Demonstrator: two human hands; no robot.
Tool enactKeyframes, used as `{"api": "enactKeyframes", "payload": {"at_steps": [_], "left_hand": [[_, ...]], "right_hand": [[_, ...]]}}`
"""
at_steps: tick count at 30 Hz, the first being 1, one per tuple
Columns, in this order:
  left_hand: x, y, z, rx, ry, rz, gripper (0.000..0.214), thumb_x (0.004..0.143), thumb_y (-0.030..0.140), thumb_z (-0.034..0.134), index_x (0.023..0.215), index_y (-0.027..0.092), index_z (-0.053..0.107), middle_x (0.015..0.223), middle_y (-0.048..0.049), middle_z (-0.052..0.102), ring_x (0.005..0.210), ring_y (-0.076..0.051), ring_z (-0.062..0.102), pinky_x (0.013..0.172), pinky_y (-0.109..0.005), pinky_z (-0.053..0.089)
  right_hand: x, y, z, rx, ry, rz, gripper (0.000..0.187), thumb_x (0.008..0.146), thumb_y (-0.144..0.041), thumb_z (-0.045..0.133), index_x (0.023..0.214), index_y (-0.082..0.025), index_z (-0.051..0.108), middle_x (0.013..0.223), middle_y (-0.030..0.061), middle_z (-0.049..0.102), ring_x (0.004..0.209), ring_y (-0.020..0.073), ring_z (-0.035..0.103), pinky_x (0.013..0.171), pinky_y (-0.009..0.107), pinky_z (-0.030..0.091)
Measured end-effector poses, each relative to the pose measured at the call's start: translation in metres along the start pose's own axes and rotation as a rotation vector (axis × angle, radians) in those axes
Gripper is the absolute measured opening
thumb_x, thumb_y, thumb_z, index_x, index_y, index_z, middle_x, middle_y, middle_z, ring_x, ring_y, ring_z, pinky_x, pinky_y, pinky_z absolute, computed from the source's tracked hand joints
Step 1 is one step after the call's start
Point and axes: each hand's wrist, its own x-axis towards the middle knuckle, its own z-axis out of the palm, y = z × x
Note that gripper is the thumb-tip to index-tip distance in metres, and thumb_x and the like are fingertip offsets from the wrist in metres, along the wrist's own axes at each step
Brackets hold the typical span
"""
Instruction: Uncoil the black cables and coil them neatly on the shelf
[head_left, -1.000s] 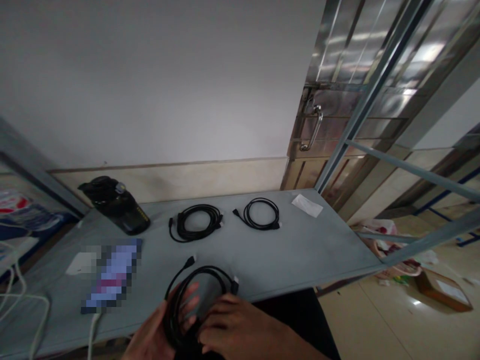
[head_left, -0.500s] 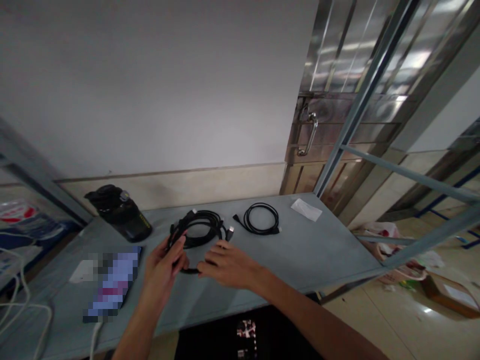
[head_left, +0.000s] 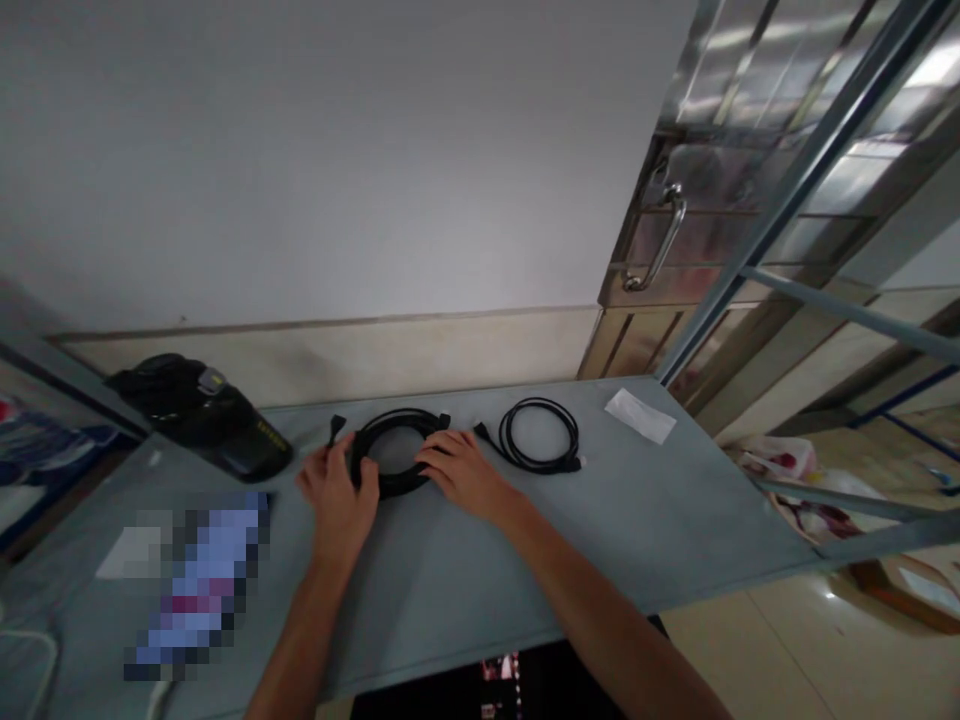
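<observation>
A coil of black cable lies on the grey-blue table between my hands. My left hand is closed round its left side, the thumb inside the loop. One black plug sticks up just behind those fingers. On the right side of the coil, my right hand holds the strands with its fingers bent over them. Another plug shows at the coil's back right, close to the right fingertips. A smaller, thinner coil of black cable rests to the right, apart from my hands.
A black bottle stands at the back left. In front of it lies a blurred-out flat object with a white cord. A white paper strip is at the back right. Metal frame posts rise beside the grey-blue table.
The thick coil has been lowered flat onto the table and gathered into a neater ring. My hands have moved forward onto its sides. The view has shifted somewhat.
</observation>
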Motion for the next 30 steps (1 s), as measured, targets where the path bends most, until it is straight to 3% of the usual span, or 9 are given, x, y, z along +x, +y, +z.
{"api": "enactKeyframes", "payload": {"at_steps": [3, 5, 10, 15, 19, 23, 25, 27, 30], "left_hand": [[-0.002, 0.004, -0.003, 0.075, 0.055, 0.077, 0.044, 0.106, 0.042, 0.057, 0.140, 0.018, 0.070, 0.166, -0.0257, 0.052, 0.160, -0.046, 0.044, 0.133, -0.073, 0.030], [0.000, 0.005, -0.007, 0.072, 0.046, 0.157, 0.034, 0.109, 0.040, 0.059, 0.133, 0.022, 0.074, 0.166, -0.0214, 0.055, 0.159, -0.044, 0.048, 0.133, -0.070, 0.032], [0.001, 0.010, -0.010, -0.017, -0.108, 0.328, 0.030, 0.116, 0.037, 0.051, 0.112, 0.026, 0.078, 0.124, -0.0095, 0.082, 0.122, -0.035, 0.073, 0.113, -0.058, 0.048], [-0.002, 0.015, -0.004, -0.064, -0.174, 0.509, 0.026, 0.114, 0.043, 0.060, 0.105, 0.025, 0.077, 0.106, -0.0066, 0.083, 0.103, -0.031, 0.076, 0.103, -0.052, 0.048], [-0.004, 0.012, -0.002, -0.072, -0.168, 0.540, 0.025, 0.110, 0.048, 0.070, 0.102, 0.025, 0.077, 0.102, -0.0054, 0.082, 0.098, -0.030, 0.076, 0.102, -0.050, 0.049], [-0.004, 0.010, -0.003, -0.083, -0.160, 0.561, 0.022, 0.110, 0.044, 0.071, 0.102, 0.024, 0.077, 0.099, -0.0051, 0.081, 0.096, -0.028, 0.077, 0.102, -0.048, 0.049], [-0.004, 0.010, -0.003, -0.085, -0.146, 0.578, 0.021, 0.110, 0.042, 0.072, 0.102, 0.024, 0.077, 0.097, -0.0048, 0.081, 0.095, -0.028, 0.076, 0.101, -0.048, 0.049], [-0.005, 0.011, -0.004, -0.087, -0.130, 0.586, 0.020, 0.109, 0.043, 0.073, 0.104, 0.024, 0.078, 0.096, -0.0049, 0.082, 0.095, -0.029, 0.076, 0.100, -0.049, 0.049], [-0.007, 0.013, -0.004, -0.080, -0.133, 0.568, 0.020, 0.108, 0.044, 0.074, 0.104, 0.025, 0.079, 0.099, -0.0056, 0.082, 0.097, -0.030, 0.076, 0.101, -0.050, 0.050]], "right_hand": [[0.001, 0.003, 0.001, 0.093, 0.036, 0.021, 0.019, 0.116, -0.025, 0.067, 0.134, -0.023, 0.075, 0.140, 0.0080, 0.075, 0.143, 0.0228, 0.062, 0.124, 0.042, 0.041], [0.002, 0.004, 0.002, 0.138, 0.068, 0.041, 0.020, 0.113, -0.025, 0.073, 0.133, -0.024, 0.076, 0.141, 0.0084, 0.074, 0.144, 0.0241, 0.062, 0.127, 0.044, 0.042], [0.001, 0.010, 0.003, 0.226, 0.184, 0.089, 0.035, 0.102, -0.024, 0.085, 0.135, -0.023, 0.072, 0.147, 0.0120, 0.069, 0.143, 0.0262, 0.062, 0.131, 0.046, 0.045], [-0.002, 0.013, 0.004, 0.248, 0.243, 0.119, 0.041, 0.096, -0.019, 0.084, 0.133, -0.021, 0.069, 0.142, 0.0133, 0.067, 0.140, 0.0279, 0.062, 0.127, 0.048, 0.048], [-0.001, 0.015, 0.003, 0.250, 0.232, 0.138, 0.042, 0.095, -0.016, 0.079, 0.135, -0.023, 0.067, 0.141, 0.0126, 0.066, 0.140, 0.0282, 0.062, 0.127, 0.050, 0.049], [-0.001, 0.001, -0.019, 0.236, 0.228, 0.143, 0.037, 0.099, -0.016, 0.072, 0.135, -0.022, 0.066, 0.138, 0.0139, 0.067, 0.137, 0.0284, 0.064, 0.124, 0.050, 0.053], [-0.016, -0.024, -0.035, 0.250, 0.263, 0.110, 0.030, 0.105, -0.020, 0.067, 0.135, -0.023, 0.066, 0.134, 0.0133, 0.070, 0.132, 0.0269, 0.067, 0.119, 0.047, 0.056], [-0.051, -0.060, -0.044, 0.278, 0.321, 0.071, 0.023, 0.110, -0.023, 0.064, 0.132, -0.025, 0.066, 0.127, 0.0109, 0.074, 0.123, 0.0245, 0.071, 0.111, 0.042, 0.061], [-0.140, -0.114, -0.016, 0.240, 0.342, 0.045, 0.016, 0.107, -0.020, 0.067, 0.121, -0.027, 0.068, 0.102, 0.0062, 0.079, 0.097, 0.0233, 0.076, 0.095, 0.040, 0.065]]}}
